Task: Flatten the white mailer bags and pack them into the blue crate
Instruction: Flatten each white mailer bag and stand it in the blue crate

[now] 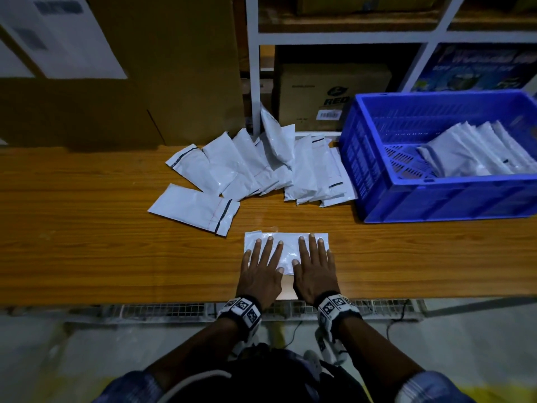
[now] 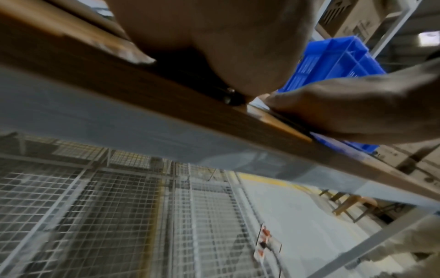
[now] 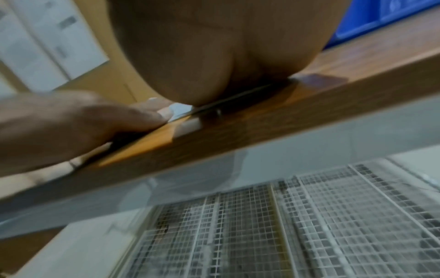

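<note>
A white mailer bag [image 1: 286, 242] lies flat near the front edge of the wooden table [image 1: 87, 242]. My left hand [image 1: 261, 266] and right hand [image 1: 315, 266] press on it side by side, palms down, fingers straight and spread. The blue crate [image 1: 436, 199] stands at the right and holds several flattened white mailers [image 1: 470, 152] leaning toward its right side. A pile of several white mailers [image 1: 261, 164] lies behind, and one mailer [image 1: 194, 207] lies apart at the left. The wrist views show the heels of both palms on the table's edge [image 2: 214, 120], with the blue crate [image 2: 333, 60] beyond.
A large cardboard box [image 1: 116, 68] stands at the back left. White shelving [image 1: 255, 82] with a brown carton [image 1: 328, 94] rises behind the pile. Below the table's front edge runs a wire mesh shelf [image 1: 174, 309].
</note>
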`<state>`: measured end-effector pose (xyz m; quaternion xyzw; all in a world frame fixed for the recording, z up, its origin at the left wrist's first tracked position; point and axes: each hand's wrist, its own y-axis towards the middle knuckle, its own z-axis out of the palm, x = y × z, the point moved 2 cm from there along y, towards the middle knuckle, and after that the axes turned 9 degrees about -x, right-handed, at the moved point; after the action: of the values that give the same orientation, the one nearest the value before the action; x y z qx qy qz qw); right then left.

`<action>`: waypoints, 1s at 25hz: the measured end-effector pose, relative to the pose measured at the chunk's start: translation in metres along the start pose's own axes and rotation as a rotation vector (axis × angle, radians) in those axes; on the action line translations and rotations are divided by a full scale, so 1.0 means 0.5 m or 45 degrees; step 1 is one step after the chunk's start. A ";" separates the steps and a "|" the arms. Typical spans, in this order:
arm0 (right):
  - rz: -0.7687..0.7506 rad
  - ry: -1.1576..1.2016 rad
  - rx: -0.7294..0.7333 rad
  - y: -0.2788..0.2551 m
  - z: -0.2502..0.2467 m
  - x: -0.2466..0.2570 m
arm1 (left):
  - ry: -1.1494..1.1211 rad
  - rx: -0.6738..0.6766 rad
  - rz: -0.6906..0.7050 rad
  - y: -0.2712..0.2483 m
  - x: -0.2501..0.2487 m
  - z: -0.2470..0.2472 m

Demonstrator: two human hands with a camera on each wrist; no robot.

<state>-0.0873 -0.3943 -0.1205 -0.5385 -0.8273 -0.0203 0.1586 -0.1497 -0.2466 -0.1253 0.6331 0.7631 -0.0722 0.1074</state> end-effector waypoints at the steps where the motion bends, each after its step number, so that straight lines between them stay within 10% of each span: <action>1: 0.001 0.002 0.005 0.002 0.002 0.001 | -0.008 -0.002 -0.004 0.002 0.001 -0.002; 25: -0.113 -0.005 0.227 0.029 -0.035 0.013 | 0.036 0.017 -0.013 0.015 0.001 0.008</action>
<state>-0.0725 -0.3858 -0.1038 -0.4849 -0.8493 0.0475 0.2033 -0.1421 -0.2456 -0.1289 0.6310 0.7672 -0.0689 0.0919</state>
